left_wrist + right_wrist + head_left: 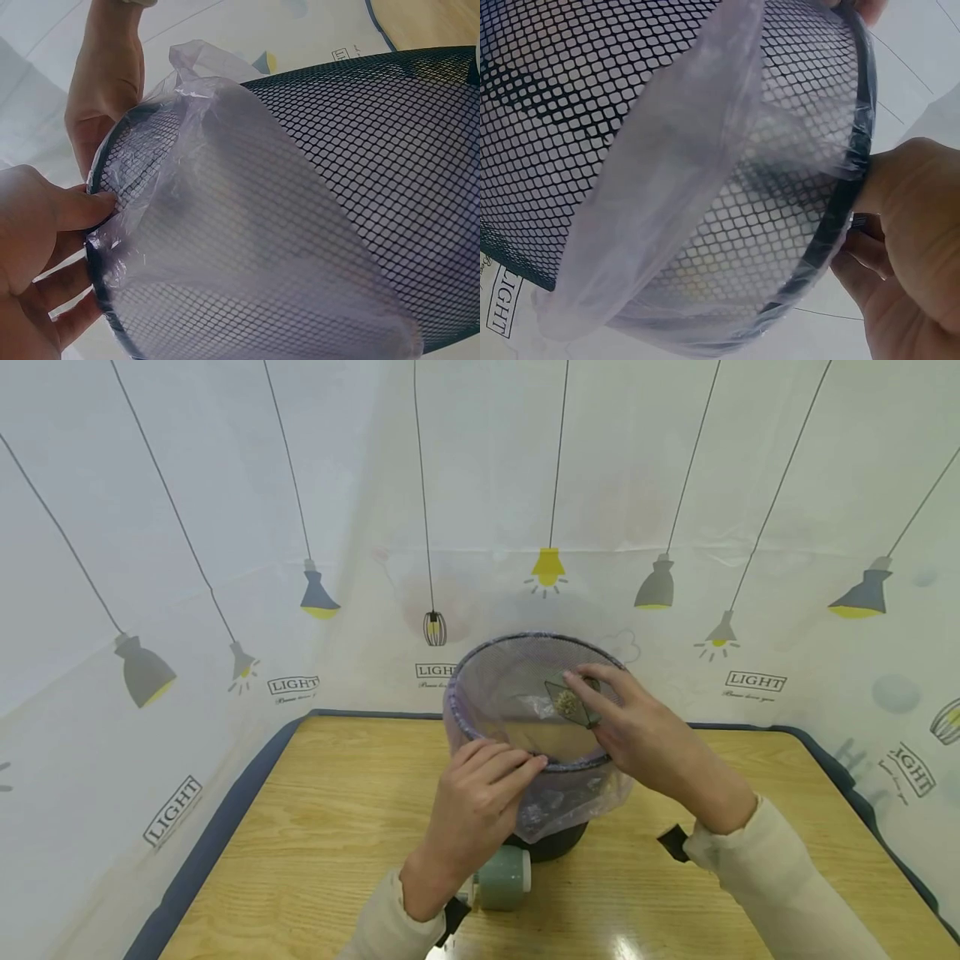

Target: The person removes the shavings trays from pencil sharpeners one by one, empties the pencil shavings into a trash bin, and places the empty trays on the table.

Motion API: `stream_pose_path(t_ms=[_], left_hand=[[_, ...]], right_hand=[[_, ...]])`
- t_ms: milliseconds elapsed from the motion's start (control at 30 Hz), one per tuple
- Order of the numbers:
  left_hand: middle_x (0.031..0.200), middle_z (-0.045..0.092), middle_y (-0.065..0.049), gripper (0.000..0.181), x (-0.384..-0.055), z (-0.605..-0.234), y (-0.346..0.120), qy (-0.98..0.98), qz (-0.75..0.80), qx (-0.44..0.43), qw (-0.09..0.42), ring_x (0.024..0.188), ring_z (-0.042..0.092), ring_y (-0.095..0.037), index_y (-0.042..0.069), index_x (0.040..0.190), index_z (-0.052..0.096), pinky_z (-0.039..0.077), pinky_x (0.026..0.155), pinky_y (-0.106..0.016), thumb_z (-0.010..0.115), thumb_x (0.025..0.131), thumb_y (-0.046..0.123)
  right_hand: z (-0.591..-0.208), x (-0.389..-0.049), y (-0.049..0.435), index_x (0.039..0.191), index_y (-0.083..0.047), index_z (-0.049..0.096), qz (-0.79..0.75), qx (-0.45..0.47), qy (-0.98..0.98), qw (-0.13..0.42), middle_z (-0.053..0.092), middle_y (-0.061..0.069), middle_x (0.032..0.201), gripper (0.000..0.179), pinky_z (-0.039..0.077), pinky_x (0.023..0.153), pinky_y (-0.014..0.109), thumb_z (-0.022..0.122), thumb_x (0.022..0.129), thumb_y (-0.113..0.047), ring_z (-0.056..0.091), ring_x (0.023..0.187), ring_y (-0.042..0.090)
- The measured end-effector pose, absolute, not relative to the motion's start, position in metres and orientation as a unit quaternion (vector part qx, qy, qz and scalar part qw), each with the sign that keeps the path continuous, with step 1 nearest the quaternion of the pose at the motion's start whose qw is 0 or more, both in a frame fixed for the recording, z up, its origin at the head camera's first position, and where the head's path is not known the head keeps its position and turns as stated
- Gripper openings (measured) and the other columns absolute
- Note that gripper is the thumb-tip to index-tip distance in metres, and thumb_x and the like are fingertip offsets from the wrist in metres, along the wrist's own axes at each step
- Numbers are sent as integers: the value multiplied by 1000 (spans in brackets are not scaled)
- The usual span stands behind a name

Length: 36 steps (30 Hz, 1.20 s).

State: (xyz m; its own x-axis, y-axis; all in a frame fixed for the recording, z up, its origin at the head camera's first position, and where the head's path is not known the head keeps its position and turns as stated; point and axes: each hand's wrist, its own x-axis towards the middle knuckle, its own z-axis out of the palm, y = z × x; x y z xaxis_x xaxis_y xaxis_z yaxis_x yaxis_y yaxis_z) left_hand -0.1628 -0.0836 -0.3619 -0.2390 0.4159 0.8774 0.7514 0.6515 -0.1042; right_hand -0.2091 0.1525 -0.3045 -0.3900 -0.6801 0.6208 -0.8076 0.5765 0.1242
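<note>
A black mesh wastebasket (405, 127) stands on the table, lined with a thin purple plastic bag (558, 810) folded over its rim. At the near side of the rim, my left hand (480, 793) grips the edge and the bag, thumb outside in the left wrist view. My right hand (637, 731) is over the right part of the rim, pinching a small see-through, dark-edged pouch that looks like a tea bag (566, 702). A yellowish-brown clump shows inside it. The tea bag hangs within the basket's opening. In the right wrist view, the rim partly hides the right fingertips.
A green cup (502, 878) with a white edge is on the table in front of the basket, partly behind my left wrist. The wooden table (337, 810) has a dark blue border, and a white cloth (360, 527) printed with lamps rises behind it.
</note>
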Motion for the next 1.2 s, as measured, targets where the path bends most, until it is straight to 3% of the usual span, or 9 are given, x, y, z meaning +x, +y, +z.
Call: stream_pose_path(t_ms=[300, 1200], left_hand=[[96, 74, 0, 25, -162, -361, -83, -773, -168, -379, 481, 91, 68, -15, 11, 105, 78, 53, 91, -33, 70, 85, 0], [96, 74, 0, 24, -163, -359, -84, -780, -162, -376, 473, 92, 68, -16, 11, 106, 78, 53, 90, -32, 70, 86, 2]], right_hand=[[-304, -207, 152, 142, 2, 47, 37, 448, -828, 336, 43, 25, 138, 78, 57, 80, 40, 79, 72, 11, 50, 123, 39], [-304, -207, 151, 140, 5, 49, 42, 453, -818, 353, 46, 26, 137, 72, 55, 87, 45, 75, 73, 13, 53, 121, 39]])
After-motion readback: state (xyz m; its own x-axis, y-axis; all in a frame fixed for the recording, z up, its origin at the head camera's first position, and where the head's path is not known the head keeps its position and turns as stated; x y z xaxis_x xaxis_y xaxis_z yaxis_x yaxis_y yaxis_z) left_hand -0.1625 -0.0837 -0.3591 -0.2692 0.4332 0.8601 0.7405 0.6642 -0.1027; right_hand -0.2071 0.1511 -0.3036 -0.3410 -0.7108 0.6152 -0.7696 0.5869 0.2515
